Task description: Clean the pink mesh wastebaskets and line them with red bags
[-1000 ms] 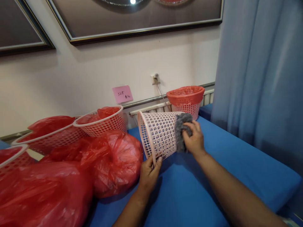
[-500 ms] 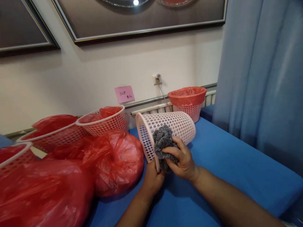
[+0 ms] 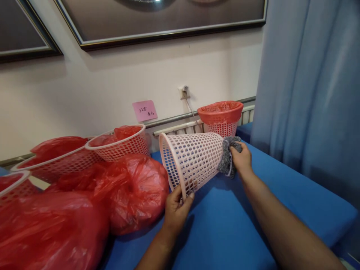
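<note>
A light pink perforated plastic wastebasket (image 3: 197,155) lies tilted on its side over the blue-covered surface, its open mouth facing left. My left hand (image 3: 177,210) pinches the lower edge of its rim, thumb outside and fingers reaching inside. At the basket's base end, my right hand (image 3: 242,159) grips a bunched grey cloth (image 3: 228,157) and presses it against the bottom. Part of the base is hidden behind the cloth.
Red plastic bags (image 3: 137,195) lie close on the left. Behind them stand bag-lined baskets (image 3: 120,144); another lined basket (image 3: 221,120) is at the back right. A blue curtain (image 3: 306,93) hangs right. The blue surface (image 3: 222,225) extends beneath my arms.
My right hand has slid the grey cloth rightward from near the rim to the basket's base. My left hand still holds the rim, its thumb now showing on the outside.
</note>
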Tool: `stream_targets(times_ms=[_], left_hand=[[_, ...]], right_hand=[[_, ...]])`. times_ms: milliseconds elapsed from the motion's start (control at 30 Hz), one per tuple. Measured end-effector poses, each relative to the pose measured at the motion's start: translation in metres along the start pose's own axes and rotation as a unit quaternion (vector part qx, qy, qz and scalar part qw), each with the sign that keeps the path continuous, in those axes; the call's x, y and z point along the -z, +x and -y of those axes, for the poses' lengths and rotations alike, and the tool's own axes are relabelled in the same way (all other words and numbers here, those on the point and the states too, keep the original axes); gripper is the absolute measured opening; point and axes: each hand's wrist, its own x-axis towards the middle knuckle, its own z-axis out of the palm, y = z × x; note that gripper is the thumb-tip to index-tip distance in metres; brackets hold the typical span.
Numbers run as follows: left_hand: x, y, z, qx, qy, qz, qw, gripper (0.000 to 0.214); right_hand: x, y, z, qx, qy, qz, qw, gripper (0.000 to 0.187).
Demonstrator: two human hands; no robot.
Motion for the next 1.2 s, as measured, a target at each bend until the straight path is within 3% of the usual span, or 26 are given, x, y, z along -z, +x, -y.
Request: stream_targets(times_ms=[67,133,233,333,367,433,500,567,600,700,800,867,933,1000,1100,1200], left_hand=[[-0.003,-0.002,0.002,-0.014,0.027,0.01,0.999,0.039],[-0.004,-0.003,0.005,-0.035,0.058,0.012,0.998,0.038],[-0.005,-0.003,0.009,-0.068,0.095,0.012,0.993,0.03],[-0.004,-0.001,0.015,-0.073,0.082,0.026,0.994,0.02],[-0.004,0.0,0.018,-0.065,0.074,0.03,0.995,0.022],[-0.004,0.001,0.022,-0.046,0.062,0.028,0.997,0.025],[-0.004,0.002,0.027,-0.034,0.058,0.024,0.997,0.028],[-0.004,0.003,0.031,-0.034,0.059,0.035,0.997,0.032],[-0.005,0.004,0.033,-0.036,0.062,0.047,0.996,0.033],[-0.006,0.007,0.04,-0.052,0.086,0.071,0.992,0.034],[-0.006,0.012,0.046,-0.062,0.107,0.071,0.99,0.034],[-0.006,0.014,0.048,-0.057,0.103,0.072,0.99,0.03],[-0.006,0.014,0.046,-0.037,0.083,0.08,0.993,0.025],[-0.004,0.012,0.041,-0.018,0.06,0.069,0.996,0.028],[-0.001,0.008,0.03,-0.027,0.051,-0.008,0.998,0.042],[0.003,0.007,0.024,-0.029,0.047,-0.058,0.997,0.039]], right_hand=[[-0.002,-0.006,0.002,0.026,0.004,0.011,1.0,0.028],[-0.002,-0.033,0.017,0.145,0.019,0.047,0.988,0.025],[0.004,-0.089,0.048,0.342,0.054,0.166,0.923,0.029],[0.011,-0.122,0.065,0.442,0.093,0.237,0.86,0.039],[0.012,-0.122,0.065,0.449,0.095,0.238,0.856,0.039],[0.009,-0.104,0.055,0.413,0.072,0.204,0.885,0.035],[0.004,-0.069,0.035,0.297,0.031,0.129,0.946,0.029],[0.001,-0.03,0.013,0.125,0.011,0.053,0.991,0.025],[-0.001,-0.014,0.003,0.043,0.009,0.029,0.999,0.025],[-0.003,0.003,-0.008,-0.016,0.005,0.007,1.0,0.027],[-0.003,-0.033,0.012,0.113,0.03,0.059,0.991,0.025],[0.0,-0.07,0.034,0.27,0.062,0.143,0.95,0.026],[0.006,-0.102,0.053,0.364,0.09,0.208,0.903,0.031],[0.011,-0.119,0.064,0.411,0.112,0.241,0.872,0.036],[0.011,-0.12,0.063,0.447,0.117,0.262,0.847,0.035],[0.003,-0.1,0.047,0.435,0.082,0.248,0.861,0.033]])
